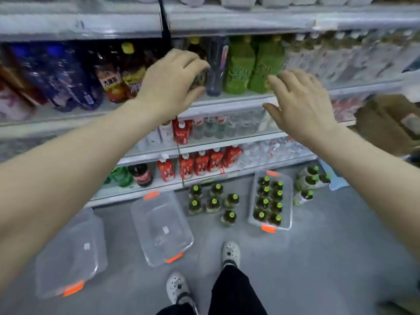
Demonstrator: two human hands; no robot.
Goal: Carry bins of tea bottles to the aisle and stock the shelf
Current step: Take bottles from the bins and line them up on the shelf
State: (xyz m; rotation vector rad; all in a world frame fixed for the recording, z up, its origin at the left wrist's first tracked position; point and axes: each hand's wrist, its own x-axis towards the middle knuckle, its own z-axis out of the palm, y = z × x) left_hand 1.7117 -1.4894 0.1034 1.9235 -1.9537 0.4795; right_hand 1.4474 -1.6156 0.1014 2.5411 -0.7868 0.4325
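A white clog (pixel 230 252) stands on the grey floor (pixel 318 258) beside two empty clear plastic bins (pixel 145 214) with orange latches. Beyond them, a third clear plastic bin (pixel 289 201) holds upright brown tea bottles (pixel 261 215) with green caps, and loose tea bottles (pixel 213 204) stand on the floor on both sides of it. At the white shelf (pixel 227 103), the left hand (pixel 168 87) has its grip curled round a dark tea bottle (pixel 198 51) beside a dark blue bottle (pixel 216 69). The right hand (pixel 300 103) hovers, grip spread, before green bottles (pixel 241 69).
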